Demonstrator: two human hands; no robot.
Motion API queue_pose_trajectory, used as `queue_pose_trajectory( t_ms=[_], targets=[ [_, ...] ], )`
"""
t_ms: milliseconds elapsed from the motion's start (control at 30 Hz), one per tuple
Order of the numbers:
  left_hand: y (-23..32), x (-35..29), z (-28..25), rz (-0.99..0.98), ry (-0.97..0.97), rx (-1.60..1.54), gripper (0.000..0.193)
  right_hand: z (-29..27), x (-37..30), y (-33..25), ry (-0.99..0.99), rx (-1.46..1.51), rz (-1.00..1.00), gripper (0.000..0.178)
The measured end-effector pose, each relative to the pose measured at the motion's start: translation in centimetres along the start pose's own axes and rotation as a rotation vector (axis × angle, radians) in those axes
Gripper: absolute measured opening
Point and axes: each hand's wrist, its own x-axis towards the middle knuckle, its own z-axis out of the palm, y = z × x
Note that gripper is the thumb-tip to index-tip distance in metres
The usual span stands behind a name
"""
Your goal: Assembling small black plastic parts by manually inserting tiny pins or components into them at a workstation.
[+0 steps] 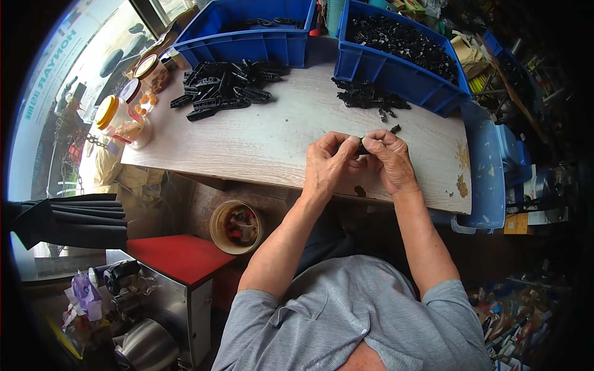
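- Pinching a small black part [361,146] between both hands over the table [278,139]; left hand [327,166] and right hand [388,159] meet fingertip to fingertip, fingers pressed together on it.
- Part mostly hidden by the fingers; shape unclear.
- Just beyond the grip: loose black pieces [370,98], then a blue bin [396,73] of more.
- Beyond-left of the grip: larger black pile [223,88], second blue bin [247,44].
- Far left: lidded jars [124,117].

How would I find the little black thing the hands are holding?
Start at the pale wooden table and look near its front edge. There the left hand and right hand meet, pinching the small black part; unlike the black pieces heaped farther back, it is alone.
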Motion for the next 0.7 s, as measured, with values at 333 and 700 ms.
queue_pose_trajectory(
  t_ms=[333,700],
  targets=[
    [0.3,-1.1,-0.8,0.064,0.084,-0.123,0.013,2.1,-0.7,-1.3,0.014,-0.196,0.158,0.029],
    [1.5,-2.6,-2.0,0.041,0.033,-0.129,0.012,4.7,-2.5,0.2,0.074,-0.279,-0.009,0.047]
  ],
)
